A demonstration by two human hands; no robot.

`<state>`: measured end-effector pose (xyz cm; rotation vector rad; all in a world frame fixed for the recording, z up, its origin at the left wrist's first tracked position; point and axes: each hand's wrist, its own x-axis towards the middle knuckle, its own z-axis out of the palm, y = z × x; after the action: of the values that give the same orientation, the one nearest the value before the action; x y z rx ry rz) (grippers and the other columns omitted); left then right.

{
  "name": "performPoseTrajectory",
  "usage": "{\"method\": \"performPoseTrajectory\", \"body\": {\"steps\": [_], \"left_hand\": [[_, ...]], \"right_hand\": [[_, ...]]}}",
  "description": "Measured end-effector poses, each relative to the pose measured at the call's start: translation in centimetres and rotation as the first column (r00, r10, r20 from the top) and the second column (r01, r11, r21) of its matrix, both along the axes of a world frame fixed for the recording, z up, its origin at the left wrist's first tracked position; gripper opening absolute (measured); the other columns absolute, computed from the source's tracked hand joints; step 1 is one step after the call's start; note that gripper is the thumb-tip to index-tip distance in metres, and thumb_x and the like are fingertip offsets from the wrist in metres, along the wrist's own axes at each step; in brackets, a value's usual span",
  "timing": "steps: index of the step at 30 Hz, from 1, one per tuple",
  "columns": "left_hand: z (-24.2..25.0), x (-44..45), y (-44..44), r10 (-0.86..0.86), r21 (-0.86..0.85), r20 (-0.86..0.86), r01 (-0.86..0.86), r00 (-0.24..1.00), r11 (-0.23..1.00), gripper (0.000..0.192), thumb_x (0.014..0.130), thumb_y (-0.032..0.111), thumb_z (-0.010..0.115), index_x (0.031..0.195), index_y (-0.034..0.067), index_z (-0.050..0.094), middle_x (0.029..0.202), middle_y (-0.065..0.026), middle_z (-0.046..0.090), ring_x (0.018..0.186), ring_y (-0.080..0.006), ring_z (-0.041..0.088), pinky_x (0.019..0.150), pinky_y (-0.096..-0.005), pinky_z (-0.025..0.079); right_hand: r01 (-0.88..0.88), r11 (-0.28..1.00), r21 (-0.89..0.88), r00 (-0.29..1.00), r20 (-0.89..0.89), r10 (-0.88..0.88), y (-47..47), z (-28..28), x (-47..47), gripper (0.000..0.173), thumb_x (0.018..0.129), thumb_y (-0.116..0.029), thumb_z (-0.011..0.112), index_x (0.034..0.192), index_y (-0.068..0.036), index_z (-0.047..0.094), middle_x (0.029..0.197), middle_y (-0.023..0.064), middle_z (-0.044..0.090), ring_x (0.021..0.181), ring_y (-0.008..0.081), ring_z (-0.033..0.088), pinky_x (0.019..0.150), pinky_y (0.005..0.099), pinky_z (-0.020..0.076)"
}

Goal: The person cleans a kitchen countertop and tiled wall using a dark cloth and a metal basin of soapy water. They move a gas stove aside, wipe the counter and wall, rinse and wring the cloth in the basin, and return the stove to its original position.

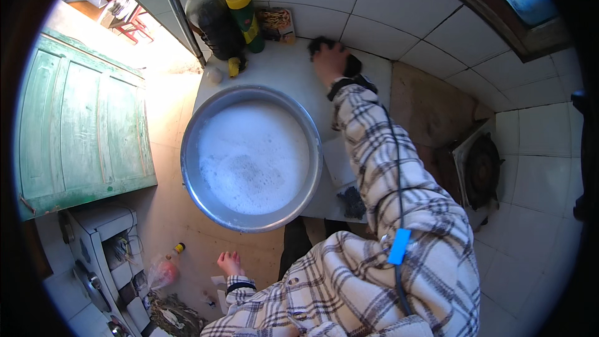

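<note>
My right hand [330, 63] reaches to the back of the white countertop [290, 72], close to the tiled wall. Beneath its fingers is a dark cloth [353, 65], bunched against the surface and partly covered by the hand. My left hand [230, 263] hangs low in front of my body, fingers loosely curled, with nothing seen in it. Between the two arms stands a large round metal basin [314, 168]. White suds [255, 154] cover the liquid inside it.
A dark-filled bottle [215, 28], a green container with a yellow lid [248, 21] and a printed packet [278, 25] line the wall. By the counter's front edge lies a dark mesh scrubber [352, 202]. A gas burner [482, 171] is at right, a green cabinet [84, 121] at left.
</note>
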<state>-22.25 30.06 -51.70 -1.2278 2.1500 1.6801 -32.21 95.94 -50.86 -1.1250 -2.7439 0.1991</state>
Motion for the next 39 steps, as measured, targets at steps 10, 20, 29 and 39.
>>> {"method": "performPoseTrajectory", "body": {"steps": [10,20,29,39], "left_hand": [[-0.4,-0.6,2.9,-0.123,0.059,0.029,0.121,0.992,0.991,0.033,0.086,0.009,0.05,0.117,0.01,0.039,0.103,-0.0072,0.05,0.079,-0.0199,0.058,0.064,-0.0304,0.048],[0.1,-1.0,4.4,-0.166,0.067,0.025,0.164,0.986,0.984,0.031,0.086,0.01,0.051,0.116,0.009,0.041,0.101,-0.0062,0.051,0.08,-0.0187,0.058,0.065,-0.0291,0.047],[0.3,-1.1,6.2,-0.22,0.029,0.015,0.22,0.975,0.975,0.031,0.087,0.013,0.05,0.117,0.01,0.042,0.106,-0.0085,0.052,0.086,-0.0217,0.059,0.07,-0.0318,0.048],[-0.9,-1.4,6.8,-0.282,0.04,0.029,0.281,0.959,0.959,0.032,0.087,0.013,0.049,0.119,0.01,0.042,0.109,-0.0091,0.052,0.088,-0.0223,0.059,0.07,-0.0324,0.048]], "right_hand": [[-0.474,0.869,-0.14,0.876,-0.174,0.45,-1.4,2.3,4.1,0.039,0.074,-0.012,0.058,0.112,-0.021,0.058,0.125,0.011,0.041,0.103,0.0399,0.043,0.087,0.0453,0.0426],[-0.335,0.82,-0.464,0.939,-0.24,0.248,7.8,4.6,12.8,0.029,0.076,-0.019,0.053,0.1,-0.007,0.066,0.094,0.0162,0.064,0.08,0.0321,0.06,0.07,0.0401,0.0471],[-0.49,0.84,-0.233,0.843,-0.371,0.389,-3.9,-0.5,2.1,0.028,0.084,-0.04,0.046,0.102,-0.027,0.063,0.118,0.0075,0.048,0.106,0.0348,0.043,0.092,0.0509,0.0336],[-0.463,0.871,-0.164,0.886,-0.075,0.457,1.5,0.5,16.7,0.042,0.064,-0.027,0.065,0.105,-0.026,0.058,0.121,0.0082,0.04,0.116,0.0368,0.031,0.096,0.0504,0.0289]]}}
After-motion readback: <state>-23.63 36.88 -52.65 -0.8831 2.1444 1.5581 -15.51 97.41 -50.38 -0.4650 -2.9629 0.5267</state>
